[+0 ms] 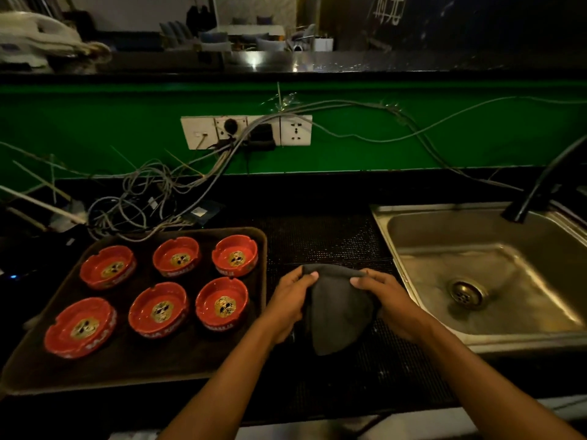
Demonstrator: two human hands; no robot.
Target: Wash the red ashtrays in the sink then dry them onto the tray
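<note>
Several red ashtrays (pixel 222 302) with gold emblems sit in two rows on a dark brown tray (pixel 143 363) at the left. Between the tray and the steel sink (pixel 476 236), both my hands hold a dark grey cloth (pixel 338 315) above a black mesh mat (pixel 320 236). My left hand (pixel 290 304) pinches the cloth's upper left edge. My right hand (pixel 386 301) grips its upper right edge. The cloth hangs down between them. The sink basin holds no ashtray.
A black faucet (pixel 536 192) arches over the sink from the right. Tangled grey cables (pixel 143 198) lie behind the tray, running up to a wall socket strip (pixel 246 131) on the green wall. A dark bar ledge (pixel 286 63) runs along the top.
</note>
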